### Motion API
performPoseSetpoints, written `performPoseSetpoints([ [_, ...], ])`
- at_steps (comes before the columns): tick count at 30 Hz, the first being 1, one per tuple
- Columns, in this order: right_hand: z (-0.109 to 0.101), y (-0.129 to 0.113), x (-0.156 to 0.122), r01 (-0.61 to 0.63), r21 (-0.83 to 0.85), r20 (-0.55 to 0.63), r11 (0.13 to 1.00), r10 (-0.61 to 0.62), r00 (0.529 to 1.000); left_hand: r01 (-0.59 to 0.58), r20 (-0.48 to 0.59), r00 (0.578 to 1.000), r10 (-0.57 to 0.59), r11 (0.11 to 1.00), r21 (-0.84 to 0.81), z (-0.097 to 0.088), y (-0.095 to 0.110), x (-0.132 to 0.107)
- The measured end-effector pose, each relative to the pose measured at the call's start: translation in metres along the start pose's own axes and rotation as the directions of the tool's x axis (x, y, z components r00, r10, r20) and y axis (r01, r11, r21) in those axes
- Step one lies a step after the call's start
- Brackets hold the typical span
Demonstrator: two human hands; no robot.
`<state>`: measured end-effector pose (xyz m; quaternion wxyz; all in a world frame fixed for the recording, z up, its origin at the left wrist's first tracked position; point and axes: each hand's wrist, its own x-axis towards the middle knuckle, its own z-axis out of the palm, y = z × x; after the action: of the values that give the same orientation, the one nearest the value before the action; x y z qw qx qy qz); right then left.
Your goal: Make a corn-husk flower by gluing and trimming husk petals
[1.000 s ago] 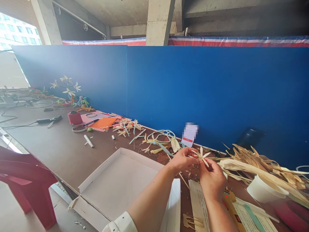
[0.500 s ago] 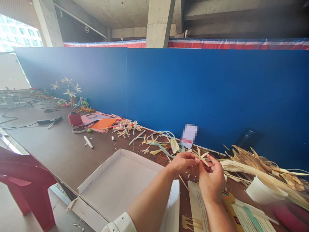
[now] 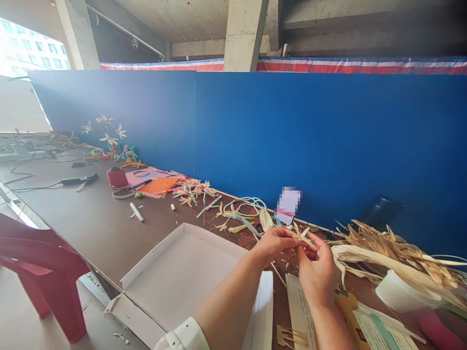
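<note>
My left hand (image 3: pixel 276 244) and my right hand (image 3: pixel 318 266) are close together over the brown table, to the right of the white cardboard box (image 3: pixel 178 272). Between them is a small pale flower (image 3: pixel 301 233) with narrow pointed petals that look like corn husk. The thumb and fingers of my left hand pinch it from one side, low near its centre. On the other side, the bent fingers of my right hand close around its petals. Its underside is hidden by my fingers.
Dried corn husks (image 3: pixel 404 253) and a white bowl (image 3: pixel 406 291) lie to the right. Finished-looking pale flowers (image 3: pixel 197 190), a red thread spool (image 3: pixel 116 178) and orange paper (image 3: pixel 160 185) are farther left. A blue panel (image 3: pixel 310 136) stands behind the table; a red stool (image 3: pixel 44 272) is at lower left.
The camera view has shifted slightly, moving the table's things a little to the right. Both hands stay on the flower, whose petals now sit at a slightly different angle.
</note>
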<state>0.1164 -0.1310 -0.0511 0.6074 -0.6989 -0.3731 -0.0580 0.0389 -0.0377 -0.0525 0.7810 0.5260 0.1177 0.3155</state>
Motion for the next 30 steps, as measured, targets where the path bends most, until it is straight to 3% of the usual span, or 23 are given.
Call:
performPoseSetpoints([
  [6, 0.001, -0.001, 0.000, -0.018, 0.029, 0.020, 0.999, 0.017, 1.000, -0.095, -0.015, 0.995, 0.094, 0.991, -0.091, 0.002, 0.006, -0.002],
  [9, 0.001, 0.001, 0.001, 0.008, -0.035, 0.059, 0.999, -0.006, 0.998, -0.125, -0.023, 0.992, 0.124, 0.983, -0.130, 0.003, 0.008, -0.002],
  [16, -0.001, 0.002, 0.001, 0.085, -0.129, 0.040, 0.988, -0.081, 0.996, -0.128, -0.013, 0.992, 0.128, 0.982, -0.141, 0.004, 0.008, -0.003],
  [23, -0.001, -0.001, 0.000, 0.047, -0.120, 0.057, 0.992, -0.040, 0.998, -0.122, -0.028, 0.992, 0.119, 0.981, -0.153, 0.005, 0.005, -0.001],
  [30, -0.002, -0.014, 0.002, 0.016, -0.095, 0.104, 0.995, -0.006, 0.995, -0.192, -0.157, 0.973, 0.170, 0.972, -0.135, 0.005, 0.010, 0.002],
])
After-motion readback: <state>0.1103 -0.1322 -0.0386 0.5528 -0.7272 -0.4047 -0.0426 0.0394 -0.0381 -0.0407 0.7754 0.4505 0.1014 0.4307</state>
